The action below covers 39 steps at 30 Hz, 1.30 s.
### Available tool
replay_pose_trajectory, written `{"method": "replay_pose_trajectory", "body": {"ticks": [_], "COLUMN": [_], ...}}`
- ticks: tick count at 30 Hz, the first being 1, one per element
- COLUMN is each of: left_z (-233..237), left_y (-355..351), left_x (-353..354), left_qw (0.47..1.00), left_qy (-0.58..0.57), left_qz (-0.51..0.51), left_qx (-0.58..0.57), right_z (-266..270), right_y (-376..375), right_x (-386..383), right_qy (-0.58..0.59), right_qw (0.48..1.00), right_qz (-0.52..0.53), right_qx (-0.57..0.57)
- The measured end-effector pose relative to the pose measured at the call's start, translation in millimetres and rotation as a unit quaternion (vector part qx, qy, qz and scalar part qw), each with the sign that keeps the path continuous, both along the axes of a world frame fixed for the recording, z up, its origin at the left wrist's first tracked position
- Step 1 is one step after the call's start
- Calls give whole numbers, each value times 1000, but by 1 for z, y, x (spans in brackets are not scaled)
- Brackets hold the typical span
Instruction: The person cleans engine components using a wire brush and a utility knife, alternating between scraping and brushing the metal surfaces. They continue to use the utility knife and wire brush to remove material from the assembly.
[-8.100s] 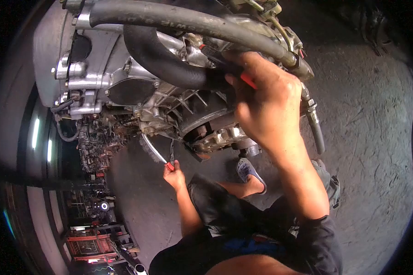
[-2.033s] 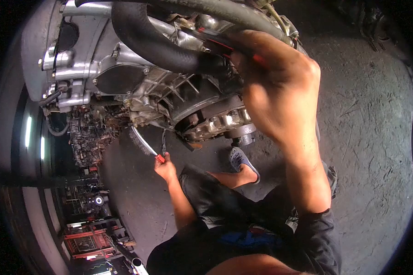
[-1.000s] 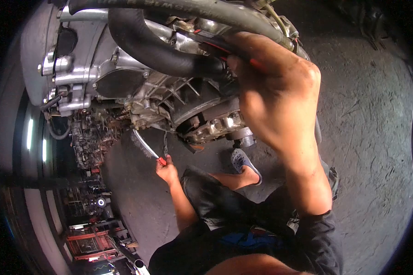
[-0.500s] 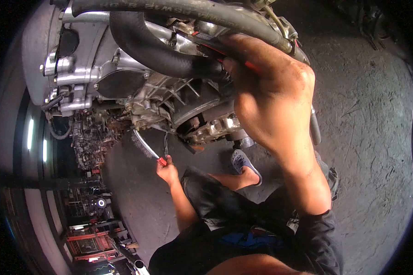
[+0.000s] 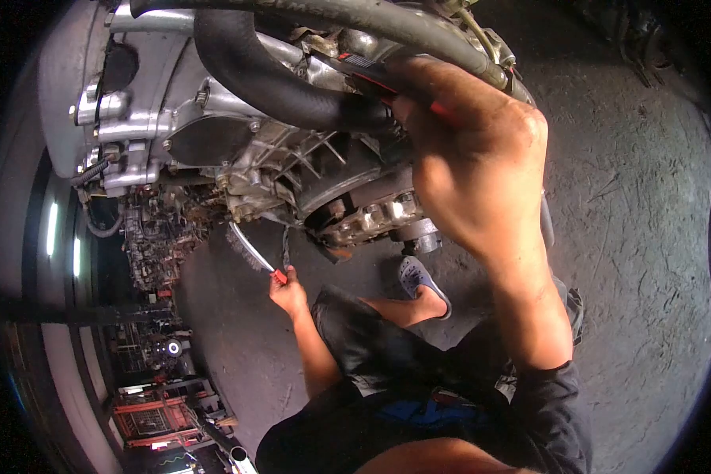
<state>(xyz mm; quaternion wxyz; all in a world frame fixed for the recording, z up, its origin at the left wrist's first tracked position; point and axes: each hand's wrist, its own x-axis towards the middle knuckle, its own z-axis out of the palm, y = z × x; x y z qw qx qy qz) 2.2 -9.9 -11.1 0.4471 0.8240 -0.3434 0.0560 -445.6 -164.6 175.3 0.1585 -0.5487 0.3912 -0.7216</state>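
A silver engine (image 5: 213,134) hangs in front of me, with a thick black rubber hose (image 5: 268,75) curving across its top. My right hand (image 5: 470,166) is closed around the red-and-black handles of pliers (image 5: 371,75), whose jaws sit at the end of that hose. Lower down, my left hand (image 5: 288,292) grips the red handle of a shiny metal tool (image 5: 253,253) that reaches up under the engine's bottom edge. The tool's tip is hidden among the engine parts.
A second grey hose (image 5: 403,28) runs over the top of the engine. Below is a rough dark concrete floor (image 5: 632,237), my sandalled foot (image 5: 423,284) and bent knee (image 5: 355,332). More engine parts (image 5: 154,237) and red racks (image 5: 158,415) lie at the left.
Over the last seconds my right hand has shifted slightly on the pliers at the hose end. My left hand has stayed on the red-handled tool under the engine.
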Motion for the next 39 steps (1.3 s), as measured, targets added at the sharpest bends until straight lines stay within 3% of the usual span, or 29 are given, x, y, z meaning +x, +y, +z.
{"method": "replay_pose_trajectory", "body": {"ticks": [3, 9, 12, 15, 17, 20, 23, 26, 29, 34, 38, 39], "left_z": [2, 4, 0, 0, 11, 0, -2, 22, 19, 5, -3, -3], "left_y": [1, -1, 1, -2, -2, 0, 0, -5, -5, 0, -1, -1], "left_x": [-5, -8, -1, 0, -16, -3, 1, -35, -31, -7, 2, 1], "left_qw": [1000, 1000, 1000, 1000, 998, 999, 1000, 998, 999, 1000, 1000, 1000], "left_qy": [-12, -14, -10, 18, 57, -25, 6, -62, 27, 12, -17, -18], "left_qz": [7, 9, 4, -4, 2, -15, -7, -32, -1, -5, -5, -6], "left_qx": [10, 4, 1, -8, -5, -26, -24, -8, -23, -19, -25, -21], "right_z": [1, -3, -1, -3, -2, 0, 0, -2, -4, -4, -1, -1], "right_y": [3, 0, 1, -2, 0, 2, 0, 0, 0, -1, 1, 1], "right_x": [-6, 3, -4, 5, 3, -3, 1, -1, 0, -1, 2, -1], "right_qy": [22, 15, 29, -6, 15, 20, -1, 24, 3, 36, -25, -8], "right_qw": [997, 1000, 997, 1000, 1000, 999, 1000, 1000, 1000, 998, 999, 1000], "right_qz": [28, -8, 22, -7, -5, 11, -7, -6, -2, -3, -3, 3], "right_qx": [64, -10, 63, -13, 2, 33, -8, 6, 4, 41, -22, 5]}}
